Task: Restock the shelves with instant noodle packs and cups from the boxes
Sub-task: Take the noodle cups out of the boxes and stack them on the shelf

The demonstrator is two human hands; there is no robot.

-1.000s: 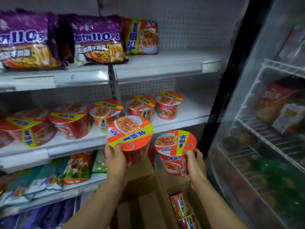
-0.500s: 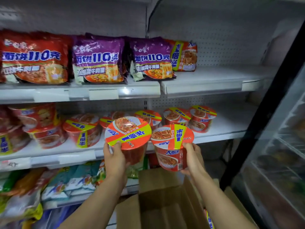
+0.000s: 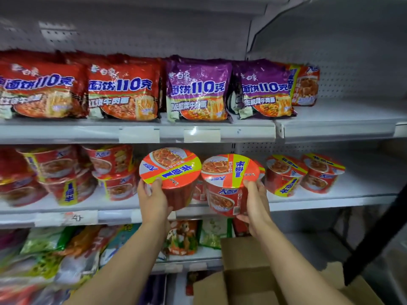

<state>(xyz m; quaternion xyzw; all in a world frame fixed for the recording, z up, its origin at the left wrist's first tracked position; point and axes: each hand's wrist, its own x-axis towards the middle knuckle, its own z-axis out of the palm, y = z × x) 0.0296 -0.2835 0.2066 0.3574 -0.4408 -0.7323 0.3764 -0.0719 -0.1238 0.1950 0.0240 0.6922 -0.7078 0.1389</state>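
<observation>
Left hand (image 3: 154,200) grips a red round instant noodle cup with a yellow band across its lid (image 3: 170,172), thumb on the lid rim, fingers curled under the base. The cup is tilted, lid toward the camera, held in front of the middle shelf edge (image 3: 308,203). Blue characters on the yellow band read upside down; legible part "1".

Right hand (image 3: 256,201) grips a second red noodle cup with the same yellow band (image 3: 229,183), thumb at the lid rim, fingers wrapped round the far side. Side label shows "大面", last character unclear. The two held cups sit just beside each other; contact cannot be told.

At 3 o'clock of the right-hand cup, two matching cups (image 3: 304,172) stand on the middle shelf. At 9 o'clock of the left-hand cup, stacked cups of the same kind (image 3: 112,170), blurred.

Top shelf at 12 o'clock: red noodle packs (image 3: 123,93) and purple noodle packs (image 3: 198,91), each printed "白象" and "面饼110克".

Brown cardboard box (image 3: 253,280) at 6 o'clock, flaps open, below the right forearm.
</observation>
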